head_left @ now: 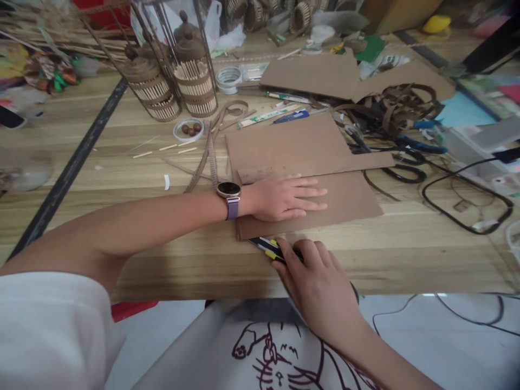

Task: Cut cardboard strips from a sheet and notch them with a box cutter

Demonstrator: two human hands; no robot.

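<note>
My left hand (284,198) lies flat with its fingers spread on a brown cardboard sheet (349,200), a watch on its wrist. A narrow cardboard strip (365,161) lies across the sheet just beyond my fingers, and more cardboard (288,143) shows behind it. My right hand (319,281) is closed around a black and yellow utility knife (273,250). The knife's tip points left, close to the near left corner of the cardboard. Part of the handle is hidden by my fingers.
Behind are two lantern-like stick baskets (195,81), a tape roll (229,79) and a ring holding brown balls (189,130). A blue cutter (291,117), scissors (406,172), a strip tangle (400,105) and a black cable (467,216) lie beyond and right. The table's front edge (244,295) is near.
</note>
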